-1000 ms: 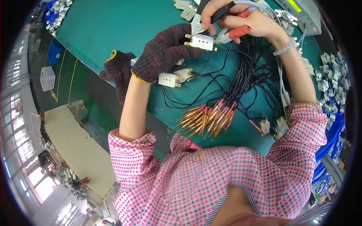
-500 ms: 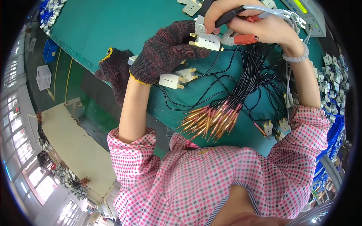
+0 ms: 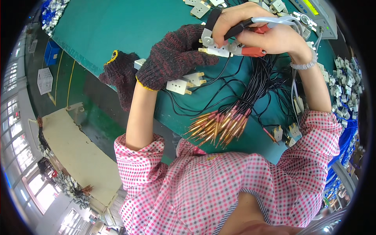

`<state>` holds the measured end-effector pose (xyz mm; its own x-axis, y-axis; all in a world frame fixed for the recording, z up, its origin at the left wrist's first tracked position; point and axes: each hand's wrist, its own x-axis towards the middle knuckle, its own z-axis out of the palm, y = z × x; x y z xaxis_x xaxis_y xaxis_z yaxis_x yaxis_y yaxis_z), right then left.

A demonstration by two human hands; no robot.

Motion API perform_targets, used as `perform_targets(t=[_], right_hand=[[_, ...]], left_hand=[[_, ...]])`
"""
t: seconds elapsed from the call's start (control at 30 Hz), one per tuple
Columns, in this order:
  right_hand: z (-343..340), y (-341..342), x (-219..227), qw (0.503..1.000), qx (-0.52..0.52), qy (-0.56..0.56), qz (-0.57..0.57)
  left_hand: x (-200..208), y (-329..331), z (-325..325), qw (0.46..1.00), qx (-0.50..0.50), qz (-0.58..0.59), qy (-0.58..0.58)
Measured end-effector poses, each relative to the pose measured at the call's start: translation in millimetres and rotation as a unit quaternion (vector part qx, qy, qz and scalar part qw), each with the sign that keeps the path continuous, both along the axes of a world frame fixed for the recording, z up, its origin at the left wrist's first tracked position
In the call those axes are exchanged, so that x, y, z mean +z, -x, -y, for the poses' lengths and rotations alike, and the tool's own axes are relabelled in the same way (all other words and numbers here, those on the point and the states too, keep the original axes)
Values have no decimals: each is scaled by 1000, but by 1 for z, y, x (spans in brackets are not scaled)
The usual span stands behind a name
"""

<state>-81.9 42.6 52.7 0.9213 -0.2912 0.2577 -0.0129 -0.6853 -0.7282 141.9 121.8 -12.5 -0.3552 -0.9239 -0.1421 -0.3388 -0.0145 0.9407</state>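
Observation:
My left hand, in a dark knitted glove with a yellow hem, grips a small white connector block with brass tabs. Bare, with a pale band at the wrist, my right hand is closed round a black-handled test clip and a red-handled test clip. Their metal ends lie at the block; exact contact is partly hidden by my fingers. Beneath my left wrist sit other white connector blocks on black wires. A bundle of black-wired probes with copper-coloured tips spreads toward me.
An instrument with a lit yellow-green display stands at the far right, grey leads near it. A spare dark glove hangs at the left edge of the green tabletop. Piles of white connectors and blue wires lie at right.
The black clip has come nearer me, over the connector block. The block has tipped, showing less of its holed face. My left hand has shifted slightly toward me.

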Motion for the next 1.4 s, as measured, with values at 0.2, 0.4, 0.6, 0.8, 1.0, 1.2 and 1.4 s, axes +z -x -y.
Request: perform_targets(t=[0.2, 0.4, 0.6, 0.8, 1.0, 1.2, 1.4], right_hand=[[25, 17, 2, 968, -65, -231, 72], [41, 4, -30, 932, -105, -323, 127], [45, 11, -50, 916, -215, -329, 74], [49, 11, -52, 913, -191, -336, 130], [49, 9, -55, 899, -153, -372, 174], [46, 12, -34, 929, -154, -291, 172], [30, 20, -2, 962, -82, -230, 121]], left_hand=[[18, 5, -17, 997, -18, -63, 34], [31, 16, -37, 943, -15, 319, 87], [18, 22, -10, 877, 117, 450, 125], [2, 19, 5, 955, 137, 199, 173], [-7, 21, 11, 962, 151, -68, 217], [-8, 18, 16, 965, 95, -196, 147], [-6, 10, 15, 972, 116, -205, 7]])
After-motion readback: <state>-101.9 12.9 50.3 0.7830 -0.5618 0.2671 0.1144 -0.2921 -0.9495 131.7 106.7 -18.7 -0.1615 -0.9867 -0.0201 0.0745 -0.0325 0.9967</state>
